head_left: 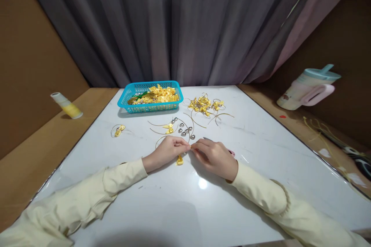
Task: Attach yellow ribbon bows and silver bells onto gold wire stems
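Note:
My left hand [170,149] and my right hand [216,158] meet fingertip to fingertip over the middle of the white table [162,200]. Both are closed in a pinch on a thin gold wire [156,142], which curves out behind the left hand; its ends are mostly hidden by the fingers. A yellow ribbon bow [180,160] lies just below the left fingertips. Beyond the hands are several silver beads [184,133], another yellow bow [169,128] and loose curved gold wires [199,125]. Under my right hand, a tool shows only a grey tip [206,139] and a pink end [232,153].
A blue basket [121,104] of yellow bows stands at the back. Right of it lies a pile of wired bows [203,104]. One wired bow [118,130] sits at left. A roll-shaped tube [68,106], a lidded cup [298,88] and tangled cords [327,139] flank the table.

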Demonstrator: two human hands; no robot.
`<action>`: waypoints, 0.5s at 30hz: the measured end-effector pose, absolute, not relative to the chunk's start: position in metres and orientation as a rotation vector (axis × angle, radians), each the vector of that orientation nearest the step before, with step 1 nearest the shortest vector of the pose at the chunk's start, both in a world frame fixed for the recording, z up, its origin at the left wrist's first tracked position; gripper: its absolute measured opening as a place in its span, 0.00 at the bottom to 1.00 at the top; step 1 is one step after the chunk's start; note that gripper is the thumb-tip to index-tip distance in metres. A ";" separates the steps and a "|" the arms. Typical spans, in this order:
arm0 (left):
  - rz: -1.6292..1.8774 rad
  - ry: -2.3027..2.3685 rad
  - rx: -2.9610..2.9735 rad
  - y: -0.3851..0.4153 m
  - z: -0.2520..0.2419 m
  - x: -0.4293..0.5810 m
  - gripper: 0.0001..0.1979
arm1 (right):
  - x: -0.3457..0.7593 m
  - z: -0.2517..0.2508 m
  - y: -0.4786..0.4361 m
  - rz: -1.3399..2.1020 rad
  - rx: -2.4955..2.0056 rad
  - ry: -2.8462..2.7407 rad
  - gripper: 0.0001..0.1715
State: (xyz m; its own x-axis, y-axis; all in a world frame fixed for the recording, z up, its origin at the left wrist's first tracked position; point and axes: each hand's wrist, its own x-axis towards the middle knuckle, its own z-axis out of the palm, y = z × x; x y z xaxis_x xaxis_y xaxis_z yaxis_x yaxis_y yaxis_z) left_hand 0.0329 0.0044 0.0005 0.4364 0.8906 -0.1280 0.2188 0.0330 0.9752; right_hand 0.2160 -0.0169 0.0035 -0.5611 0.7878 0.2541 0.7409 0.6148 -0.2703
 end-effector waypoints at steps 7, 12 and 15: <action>0.695 0.984 1.463 0.005 0.003 0.032 0.10 | 0.218 0.008 -0.014 0.240 -1.256 -2.450 0.13; 0.701 0.983 1.458 0.006 0.002 0.033 0.09 | 0.220 0.009 -0.011 0.295 -1.254 -2.428 0.13; 0.708 0.988 1.464 0.006 0.001 0.033 0.09 | 0.221 0.010 -0.012 0.307 -1.263 -2.431 0.12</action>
